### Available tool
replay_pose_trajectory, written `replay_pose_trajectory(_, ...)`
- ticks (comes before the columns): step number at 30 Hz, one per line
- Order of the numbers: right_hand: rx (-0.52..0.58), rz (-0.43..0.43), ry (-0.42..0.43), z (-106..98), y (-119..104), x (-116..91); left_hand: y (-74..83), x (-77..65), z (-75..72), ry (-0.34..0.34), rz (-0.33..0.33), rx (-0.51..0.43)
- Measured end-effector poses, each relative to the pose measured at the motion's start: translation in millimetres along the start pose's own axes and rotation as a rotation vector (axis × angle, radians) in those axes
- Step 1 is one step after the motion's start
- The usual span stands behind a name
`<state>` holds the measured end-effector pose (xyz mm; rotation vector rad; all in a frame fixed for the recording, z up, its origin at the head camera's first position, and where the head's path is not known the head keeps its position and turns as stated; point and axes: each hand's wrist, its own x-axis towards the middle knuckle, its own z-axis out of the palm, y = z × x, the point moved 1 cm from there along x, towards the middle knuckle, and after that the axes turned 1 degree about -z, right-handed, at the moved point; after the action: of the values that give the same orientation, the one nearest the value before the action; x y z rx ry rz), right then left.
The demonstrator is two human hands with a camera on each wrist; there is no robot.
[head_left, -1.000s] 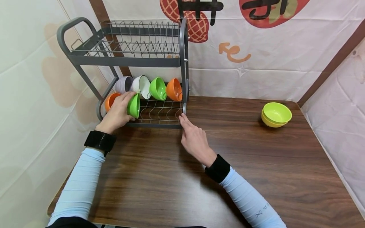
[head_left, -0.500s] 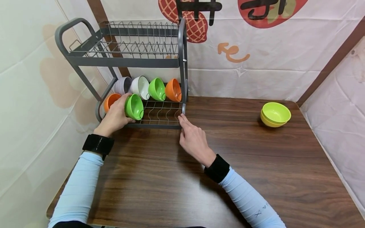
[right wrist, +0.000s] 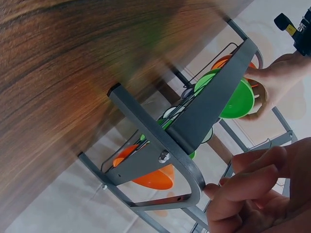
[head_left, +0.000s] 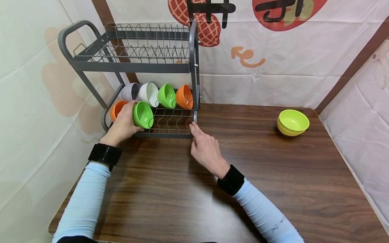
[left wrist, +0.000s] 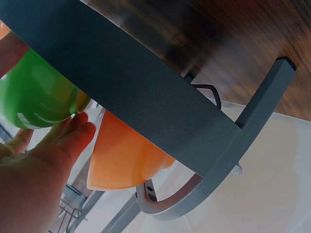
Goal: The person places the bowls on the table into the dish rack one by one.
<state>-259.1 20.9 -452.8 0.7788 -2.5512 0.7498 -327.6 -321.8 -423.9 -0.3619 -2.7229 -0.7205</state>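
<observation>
My left hand [head_left: 121, 125] grips a green bowl [head_left: 143, 115] at the front of the lower tier of a grey dish rack [head_left: 133, 67]. The bowl stands tilted on its side, mouth facing right. Just left of it, partly behind the hand, is an orange bowl [left wrist: 124, 155]. My right hand [head_left: 207, 148] rests its fingertips against the rack's front right corner; the right wrist view shows those fingers [right wrist: 248, 189] loosely bent beside the frame. The left thumb is mostly hidden behind the bowl and rack edge.
Behind, on the same tier, lean a lavender bowl [head_left: 130, 91], a white bowl [head_left: 149, 94], another green bowl [head_left: 166, 96] and another orange bowl [head_left: 184, 97]. Stacked yellow-green bowls [head_left: 293, 121] stand on the wooden table [head_left: 243, 135] at right. The wire upper tier overhangs the lower one.
The green bowl in my left hand has turned so its mouth faces more toward the camera, and settled slightly lower. My right hand stays at the rack corner.
</observation>
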Motion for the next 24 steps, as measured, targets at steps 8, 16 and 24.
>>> replay_pose_trajectory(8,0.019,0.015,0.009,-3,2,1,-1.9,3.5,1.9,-0.007,0.015,-0.001)
replay_pose_trajectory(16,0.033,0.009,0.116,-13,10,-4,27.6,-0.6,-2.8,0.183,0.091,0.032)
replay_pose_trajectory(24,-0.004,-0.047,0.213,-31,30,-18,122.7,-13.3,34.7,0.409,0.344,-0.090)
